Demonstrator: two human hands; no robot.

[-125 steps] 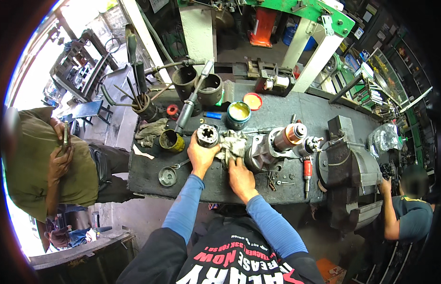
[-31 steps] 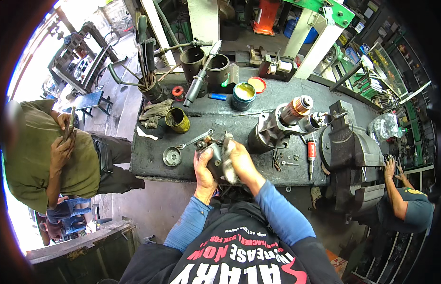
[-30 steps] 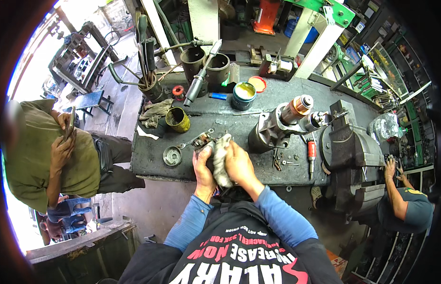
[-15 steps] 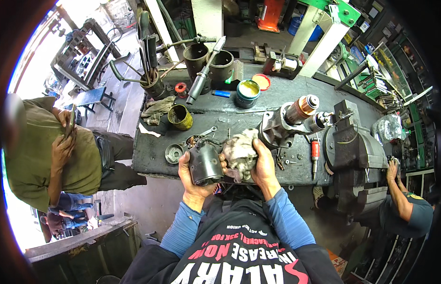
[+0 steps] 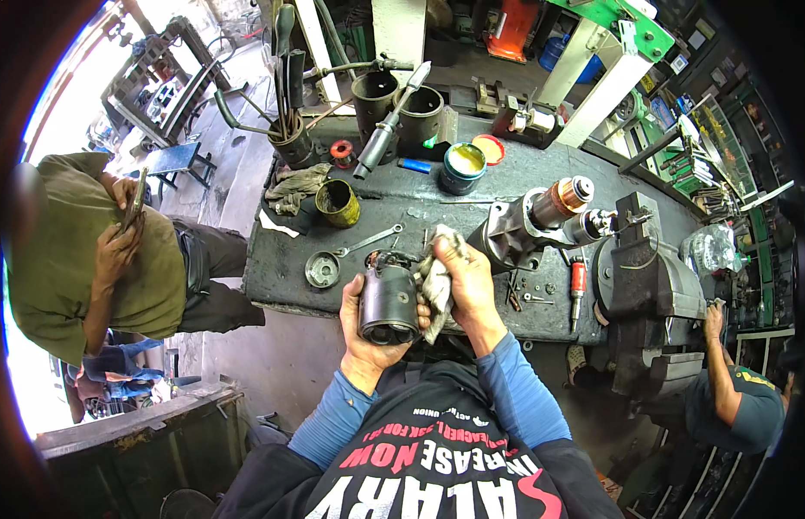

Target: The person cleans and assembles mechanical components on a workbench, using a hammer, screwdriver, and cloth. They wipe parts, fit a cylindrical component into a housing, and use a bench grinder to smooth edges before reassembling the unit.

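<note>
My left hand [image 5: 361,344] is wrapped round a black cylindrical motor housing [image 5: 388,301], held above the bench's front edge with its open end toward me. Bunched in my right hand [image 5: 473,284] is a dirty grey-white rag [image 5: 437,285], which hangs against the housing's right side. Past the housing lie a round metal end cap [image 5: 322,270] and a wrench [image 5: 370,241]. To the right stands a grey metal casting [image 5: 512,235] with a copper-banded armature [image 5: 558,203] in it. Whatever is inside the housing is mostly hidden.
A large bench vise [image 5: 658,268] fills the right end. Before it lie a red-handled screwdriver [image 5: 578,287] and small bolts. Farther back are a yellow can [image 5: 337,206], an opened grease tub [image 5: 462,169] and tall metal pots. One person [image 5: 100,251] stands at left, another [image 5: 735,394] at right.
My right hand has brought the rag left, against the housing, and its grip on it is tighter. The housing has shifted slightly right in view and tipped a little, still in my left hand.
</note>
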